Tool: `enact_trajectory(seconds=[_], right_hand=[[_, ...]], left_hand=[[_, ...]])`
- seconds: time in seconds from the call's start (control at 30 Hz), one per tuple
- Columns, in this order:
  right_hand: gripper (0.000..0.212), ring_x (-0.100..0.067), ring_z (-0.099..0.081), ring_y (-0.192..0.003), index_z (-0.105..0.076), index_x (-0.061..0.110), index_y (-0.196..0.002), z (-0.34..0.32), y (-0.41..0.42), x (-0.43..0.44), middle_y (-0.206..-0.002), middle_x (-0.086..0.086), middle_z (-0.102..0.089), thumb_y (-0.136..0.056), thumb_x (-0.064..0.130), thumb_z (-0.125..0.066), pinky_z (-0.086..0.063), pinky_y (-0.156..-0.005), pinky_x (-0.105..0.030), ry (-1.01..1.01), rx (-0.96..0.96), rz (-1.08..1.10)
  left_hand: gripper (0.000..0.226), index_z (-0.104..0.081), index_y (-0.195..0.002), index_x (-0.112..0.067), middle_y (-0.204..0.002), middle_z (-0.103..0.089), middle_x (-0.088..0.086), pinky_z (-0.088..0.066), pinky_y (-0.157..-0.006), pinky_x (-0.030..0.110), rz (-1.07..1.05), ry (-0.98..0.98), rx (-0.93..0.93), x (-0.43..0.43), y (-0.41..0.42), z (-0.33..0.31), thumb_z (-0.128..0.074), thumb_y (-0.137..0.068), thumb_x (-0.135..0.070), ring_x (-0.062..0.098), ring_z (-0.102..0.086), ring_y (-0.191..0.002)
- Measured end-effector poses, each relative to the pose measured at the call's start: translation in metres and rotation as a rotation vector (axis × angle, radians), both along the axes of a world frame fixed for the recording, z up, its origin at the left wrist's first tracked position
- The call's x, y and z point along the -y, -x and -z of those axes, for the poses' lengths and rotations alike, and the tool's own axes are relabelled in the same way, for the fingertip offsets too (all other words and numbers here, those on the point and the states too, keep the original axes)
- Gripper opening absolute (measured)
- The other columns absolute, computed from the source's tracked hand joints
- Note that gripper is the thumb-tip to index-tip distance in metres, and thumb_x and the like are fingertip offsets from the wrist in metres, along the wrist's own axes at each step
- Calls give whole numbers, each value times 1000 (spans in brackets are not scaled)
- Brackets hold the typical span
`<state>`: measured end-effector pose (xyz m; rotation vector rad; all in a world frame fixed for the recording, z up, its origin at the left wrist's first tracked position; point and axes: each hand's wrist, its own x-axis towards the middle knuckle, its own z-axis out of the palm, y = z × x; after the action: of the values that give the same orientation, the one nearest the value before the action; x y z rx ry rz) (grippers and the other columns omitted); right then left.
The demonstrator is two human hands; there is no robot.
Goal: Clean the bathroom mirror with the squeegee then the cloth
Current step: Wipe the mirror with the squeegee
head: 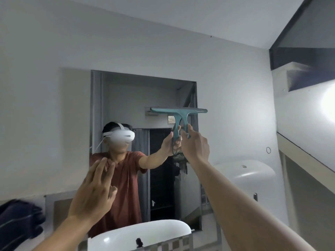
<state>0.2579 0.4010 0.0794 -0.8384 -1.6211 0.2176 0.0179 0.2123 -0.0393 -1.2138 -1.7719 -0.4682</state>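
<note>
The right hand (pixel 194 145) grips the squeegee (pixel 178 115) handle, its blade at the mirror (pixel 126 98) right edge, mid-height. The left hand (pixel 94 192) is empty, fingers spread.

Dark cloth (pixel 20 221) left of the mirror (pixel 126 105) is blurry and cropped; right hand (pixel 194 147) covers the squeegee (pixel 178 113) handle.

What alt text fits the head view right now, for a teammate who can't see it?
The right hand holds a teal squeegee with its blade level against the right side of the bathroom mirror, about halfway up. The left hand hovers open and empty, over a white sink.
</note>
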Motion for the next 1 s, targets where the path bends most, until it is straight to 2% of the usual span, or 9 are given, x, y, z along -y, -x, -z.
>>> enact_trajectory(seconds=[0.1, 0.23, 0.37, 0.5, 0.57, 0.67, 0.73, 0.83, 1.0], right_hand=[[33, -20, -60, -77, -55, 33, -134, 3, 6, 9, -87, 3, -63, -105, 41, -40, -49, -70, -33, 20, -34, -12], [34, -22, -67, -81, -58, 27, -130, 11, 23, 28, -88, 1, -68, -103, 43, -44, -57, -74, -39, 43, -87, -55], [26, -22, -66, -85, -63, 21, -113, 15, 40, 44, -90, -1, -70, -101, 40, -50, -49, -72, -34, 148, -177, -149], [24, -23, -68, -83, -64, 19, -100, 16, 56, 58, -84, -1, -69, -99, 41, -53, -51, -71, -35, 224, -304, -244], [29, -22, -68, -87, -65, 17, -106, 16, 63, 65, -88, -2, -68, -99, 43, -53, -48, -71, -33, 257, -342, -275], [46, -21, -67, -91, -61, 15, -131, 15, 72, 75, -93, -3, -68, -98, 46, -54, -49, -75, -33, 314, -379, -312], [54, -19, -67, -88, -55, 16, -141, 15, 79, 80, -89, -1, -68, -97, 48, -55, -52, -75, -34, 361, -402, -334], [52, -19, -68, -87, -59, 16, -136, 19, 90, 87, -90, 0, -68, -96, 50, -56, -57, -81, -37, 391, -411, -363], [55, -20, -67, -94, -57, 16, -138, 27, 105, 98, -99, 1, -68, -96, 50, -56, -56, -88, -38, 410, -430, -397]], left_hand=[[87, -43, -149, 0, -150, -40, 28, -48, -108, 54, -15, 12, -15, 1, 2, 6, -82, -76, -23, 44, -40, -140], [86, -37, -153, -1, -153, -35, 28, -43, -113, 53, -52, 45, -20, 4, 1, 10, -77, -80, -25, 44, -36, -144], [83, -38, -153, -2, -155, -34, 28, -43, -113, 53, -70, 58, -4, 9, 0, 11, -75, -83, -25, 43, -35, -145], [82, -43, -150, -3, -153, -38, 28, -45, -111, 54, -79, 70, 12, 11, 2, 18, -79, -79, -22, 44, -39, -142], [83, -46, -149, -3, -151, -40, 28, -47, -109, 56, -87, 80, 18, 11, 1, 22, -81, -76, -20, 46, -43, -139], [81, -48, -147, -3, -150, -41, 28, -46, -108, 60, -114, 84, 1, 10, -1, 23, -81, -75, -19, 47, -45, -137], [80, -48, -147, -5, -151, -41, 26, -44, -108, 63, -137, 84, -6, 10, -1, 23, -80, -75, -20, 46, -44, -138], [81, -48, -148, -6, -151, -41, 26, -43, -108, 64, -159, 89, -4, 13, 0, 24, -80, -76, -22, 46, -43, -139], [80, -44, -150, -8, -153, -38, 25, -45, -108, 61, -157, 107, 1, 18, 4, 28, -78, -78, -20, 41, -42, -142]])
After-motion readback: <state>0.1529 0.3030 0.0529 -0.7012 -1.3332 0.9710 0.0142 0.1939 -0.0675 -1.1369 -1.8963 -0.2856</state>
